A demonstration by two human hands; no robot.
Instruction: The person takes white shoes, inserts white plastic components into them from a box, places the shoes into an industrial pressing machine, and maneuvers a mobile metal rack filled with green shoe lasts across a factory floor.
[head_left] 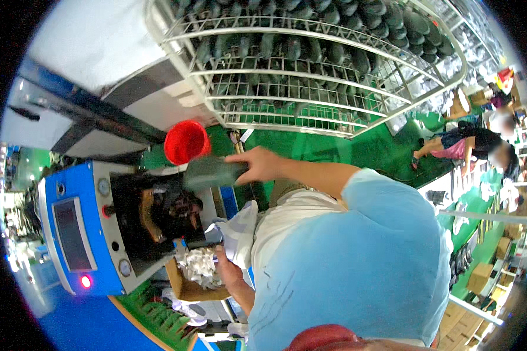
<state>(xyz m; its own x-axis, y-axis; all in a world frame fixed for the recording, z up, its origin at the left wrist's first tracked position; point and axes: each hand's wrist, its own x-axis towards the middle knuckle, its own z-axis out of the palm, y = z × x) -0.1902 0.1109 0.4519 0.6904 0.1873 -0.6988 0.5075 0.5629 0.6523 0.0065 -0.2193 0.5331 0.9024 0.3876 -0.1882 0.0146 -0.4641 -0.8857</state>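
Observation:
My right hand (257, 164) grips a dark green shoe last (211, 174), blurred by motion, over the front of a blue machine (91, 175). Below it, my left hand (231, 272) is closed on the edge of a white and pale grey shoe upper (240, 234), close to my body. The upper hangs loose and partly folded, apart from the last. Beside my left hand stands a cardboard box (187, 291) with white crumpled pieces (196, 266) in it. Inside the machine's dark opening is a curved tan part (149, 213).
A metal rack (328, 93) full of dark lasts stands along the top. A red bucket (187, 143) sits between rack and machine. The machine carries a dark screen (75, 234), gauges and a lit red lamp (86, 282). Another person (477, 143) is at the far right.

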